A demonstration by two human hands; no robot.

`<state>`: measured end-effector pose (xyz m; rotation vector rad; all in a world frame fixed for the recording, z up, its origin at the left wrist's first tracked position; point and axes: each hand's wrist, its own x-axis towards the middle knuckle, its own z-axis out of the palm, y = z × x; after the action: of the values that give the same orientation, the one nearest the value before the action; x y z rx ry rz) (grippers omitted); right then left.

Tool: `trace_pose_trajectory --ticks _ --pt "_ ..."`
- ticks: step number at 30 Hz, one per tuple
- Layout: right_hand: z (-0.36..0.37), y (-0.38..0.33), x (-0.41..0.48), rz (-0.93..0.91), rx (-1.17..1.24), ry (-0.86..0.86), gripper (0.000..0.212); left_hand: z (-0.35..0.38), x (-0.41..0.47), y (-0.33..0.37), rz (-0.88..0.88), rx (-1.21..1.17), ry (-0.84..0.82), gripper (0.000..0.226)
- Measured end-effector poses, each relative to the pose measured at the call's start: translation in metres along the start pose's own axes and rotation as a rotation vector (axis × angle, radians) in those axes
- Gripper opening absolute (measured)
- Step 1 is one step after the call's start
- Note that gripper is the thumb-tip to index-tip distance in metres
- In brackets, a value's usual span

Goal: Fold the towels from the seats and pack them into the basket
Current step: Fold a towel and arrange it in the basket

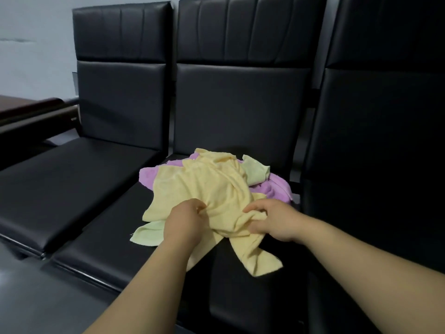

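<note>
On the middle seat (108,232) of a row of black padded chairs we have a loose heap of towels. Top of the heap is the yellow towel (207,189), crumpled & spread, w/ one corner hanging toward the seat's front edge. Our left hand (184,221) grips it at its front-left part, fingers curled into the cloth. Our right hand (272,220) grips it just beside, to the right, thumb & fingers pinching a bunched fold. Both hands sit close together w/ a ridge of yellow cloth btwn them; forearms are bare.

Under the yellow one lies the purple towel (277,189), showing at the back left & the right side of the heap. A green towel (147,233) pokes out at the front left, partly under our left hand. Another pale green bit shows at the back right, on top of the purple; we can't tell if it's the same piece.

The left seat (72,184) & right seat (375,165) flank the heap. Far left, a dark wooden table (24,109) stands by a pale wall (36,44). Grey floor (36,297) shows at bottom left.
</note>
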<state>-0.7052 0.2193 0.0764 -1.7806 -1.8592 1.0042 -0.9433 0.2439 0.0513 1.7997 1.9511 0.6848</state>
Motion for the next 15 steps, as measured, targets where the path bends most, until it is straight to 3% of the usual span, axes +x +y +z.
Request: trace_pose_trajectory --ticks 8,15 --pt "-0.06 -0.003 -0.037 0.024 0.568 -0.11 0.036 -0.045 -0.023 0.034 0.107 -0.118 0.036 0.018" --pt "-0.081 0.001 -0.074 -0.016 0.919 -0.081 0.035 -0.047 -0.056 0.059 0.222 -0.393 -0.219 0.01"
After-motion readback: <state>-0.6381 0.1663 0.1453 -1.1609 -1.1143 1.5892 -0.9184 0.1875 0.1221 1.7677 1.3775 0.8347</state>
